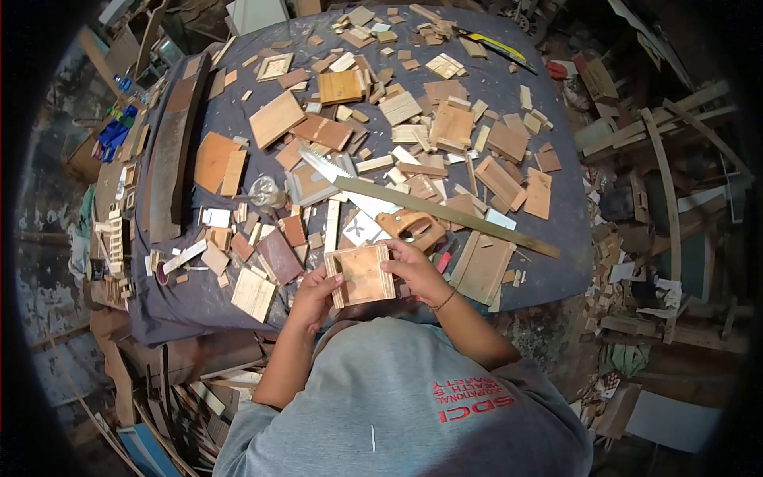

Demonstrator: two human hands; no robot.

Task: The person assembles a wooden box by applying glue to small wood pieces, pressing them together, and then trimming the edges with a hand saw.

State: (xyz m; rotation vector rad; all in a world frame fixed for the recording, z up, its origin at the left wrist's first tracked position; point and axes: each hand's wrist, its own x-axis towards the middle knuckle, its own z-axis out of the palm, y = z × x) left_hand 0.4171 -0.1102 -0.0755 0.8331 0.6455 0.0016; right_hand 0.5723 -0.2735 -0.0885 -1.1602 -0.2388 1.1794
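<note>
Between both hands, close to my body, is a small square wooden box (pixel 363 277) with raised strips along its sides and a flat panel inside. My left hand (pixel 315 297) grips its left side, thumb over the edge. On the right side, my right hand (pixel 415 274) is closed around the rim, with a thin band at the wrist. Just beyond the box lies a handsaw with a wooden handle (pixel 419 229), its blade pointing up and left. A long wooden strip (pixel 477 222) rests across the saw. A white piece with a dark X (pixel 360 229) lies beside the handle.
Many wood offcuts lie over the dark cloth-covered table (pixel 556 270). A clear container (pixel 266 191) stands left of centre. A long dark board (pixel 176 159) runs along the left edge. A yellow-and-black tool (pixel 497 48) lies at the far right. Timber scraps (pixel 616 274) crowd the floor.
</note>
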